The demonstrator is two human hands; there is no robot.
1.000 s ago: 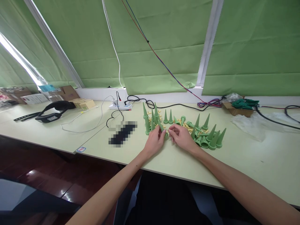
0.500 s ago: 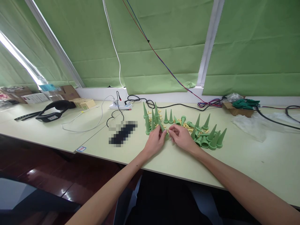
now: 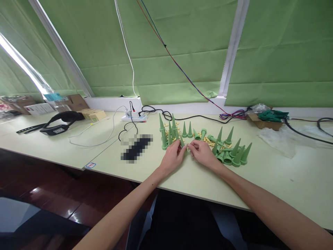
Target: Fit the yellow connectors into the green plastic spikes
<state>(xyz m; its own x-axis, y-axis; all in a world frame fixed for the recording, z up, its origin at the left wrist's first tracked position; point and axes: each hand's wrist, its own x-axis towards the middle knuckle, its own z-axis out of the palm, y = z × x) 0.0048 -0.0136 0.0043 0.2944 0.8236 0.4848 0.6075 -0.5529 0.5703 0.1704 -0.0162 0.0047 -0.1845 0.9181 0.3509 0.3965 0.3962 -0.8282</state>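
Just left of the right hand (image 3: 199,151), pinched together with contents unclear, holds a green cone (image 3: 182,141) clamped in the left hand (image 3: 171,155), likely light, stiff and smooth, best gripped near its broad end.

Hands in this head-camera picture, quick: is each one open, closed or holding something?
Left hand: closed, holding a green cone.
Right hand: closed in a pinch; anything held is too small to tell.
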